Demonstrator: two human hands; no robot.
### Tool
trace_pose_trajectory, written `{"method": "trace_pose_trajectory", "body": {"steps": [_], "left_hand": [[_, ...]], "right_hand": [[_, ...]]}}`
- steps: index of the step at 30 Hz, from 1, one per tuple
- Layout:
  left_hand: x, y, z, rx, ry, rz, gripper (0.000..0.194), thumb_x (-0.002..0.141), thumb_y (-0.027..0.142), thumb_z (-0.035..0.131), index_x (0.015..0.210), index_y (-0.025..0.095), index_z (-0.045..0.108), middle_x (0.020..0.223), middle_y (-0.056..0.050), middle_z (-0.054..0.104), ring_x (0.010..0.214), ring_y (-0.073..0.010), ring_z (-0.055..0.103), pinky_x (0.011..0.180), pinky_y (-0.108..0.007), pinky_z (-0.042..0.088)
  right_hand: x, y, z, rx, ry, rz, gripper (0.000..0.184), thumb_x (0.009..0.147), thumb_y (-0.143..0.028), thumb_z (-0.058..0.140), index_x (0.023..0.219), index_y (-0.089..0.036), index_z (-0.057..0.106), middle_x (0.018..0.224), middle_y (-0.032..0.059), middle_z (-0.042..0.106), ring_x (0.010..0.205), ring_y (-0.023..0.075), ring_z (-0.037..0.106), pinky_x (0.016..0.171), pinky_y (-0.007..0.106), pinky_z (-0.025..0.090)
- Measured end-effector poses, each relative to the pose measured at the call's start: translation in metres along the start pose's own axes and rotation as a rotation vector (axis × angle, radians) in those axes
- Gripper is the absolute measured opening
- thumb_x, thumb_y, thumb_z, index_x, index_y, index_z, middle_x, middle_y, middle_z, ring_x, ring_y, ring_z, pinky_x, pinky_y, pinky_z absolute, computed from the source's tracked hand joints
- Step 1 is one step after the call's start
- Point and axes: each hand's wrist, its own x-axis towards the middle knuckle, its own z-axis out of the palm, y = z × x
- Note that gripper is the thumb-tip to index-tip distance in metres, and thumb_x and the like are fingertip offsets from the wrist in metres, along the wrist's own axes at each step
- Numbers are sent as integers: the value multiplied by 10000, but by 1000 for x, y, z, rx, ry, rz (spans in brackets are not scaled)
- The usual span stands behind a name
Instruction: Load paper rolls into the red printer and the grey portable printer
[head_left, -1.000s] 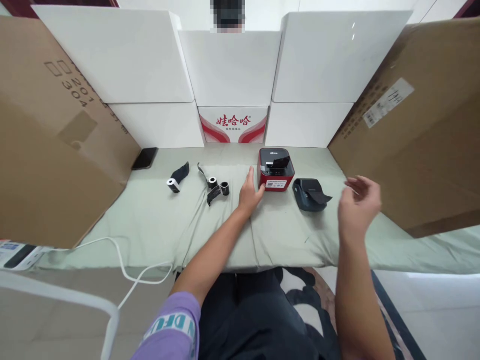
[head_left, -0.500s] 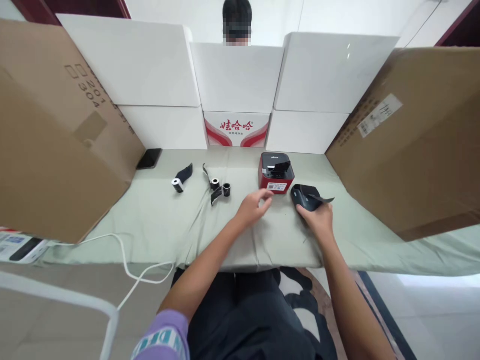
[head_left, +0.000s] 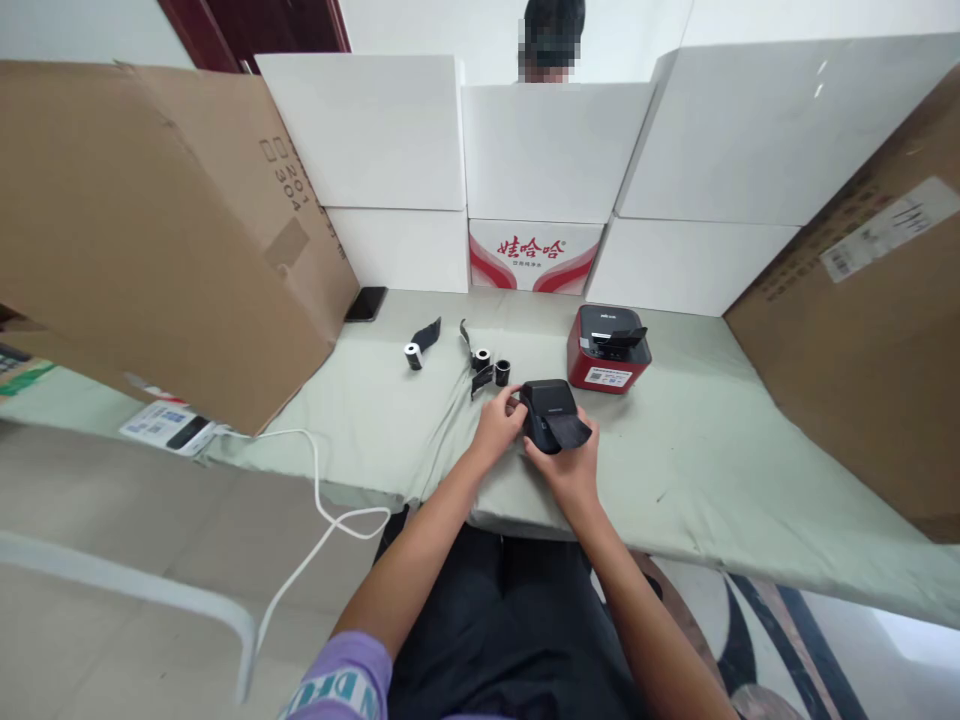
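Note:
Between my two hands, near the table's front edge, is a small black portable receipt printer with a strip of black paper hanging out over its front. My right hand grips it from the right and below, fingers partly hidden. On its left side, the bent fingers of my left hand hold the casing. Just beyond my left hand lie small paper rolls with black tails: one roll, another roll and, farther left, a white-sided roll.
A red and black printer with black paper sticking out stands behind to the right. White boxes wall the back, and brown cartons flank both sides. A phone lies at the back left; a white cable hangs off the front edge.
My right hand has brought the black printer left, away from beside the red one, turning it. My left hand has closed onto its left side. The camera view has shifted left.

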Motion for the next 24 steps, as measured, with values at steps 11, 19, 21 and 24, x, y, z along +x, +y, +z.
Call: {"method": "trace_pose_trajectory", "body": {"steps": [11,19,21,24], "left_hand": [[6,-12,1,-107,-66,2,528,810,142,568,1333,133,634,878,-11,699,693,-112,650,570,-189,464],[6,-11,0,-99,-84,-7,544,820,126,561,1361,120,620,907,-19,694,697,-103,626,579,-185,465],[6,-11,0,-105,-83,-13,546,817,117,560,1359,121,622,911,-20,694,705,-102,625,585,-184,466],[6,-10,-1,-109,-88,-7,542,820,123,563,1359,129,623,914,-21,697,714,-108,633,582,-187,464]], "right_hand": [[-7,9,3,-246,34,18,873,666,-600,796,1341,-162,457,1199,177,554,1123,381,519,1012,579,405],[-7,9,4,-274,18,56,950,641,-604,816,1380,-151,428,1218,190,541,1147,402,526,1015,570,411],[-7,10,5,-262,30,49,943,639,-615,813,1371,-159,431,1207,181,538,1140,399,522,1014,575,415],[-6,12,6,-238,37,28,934,638,-612,815,1359,-157,433,1198,175,530,1136,391,510,1014,576,424]]}}
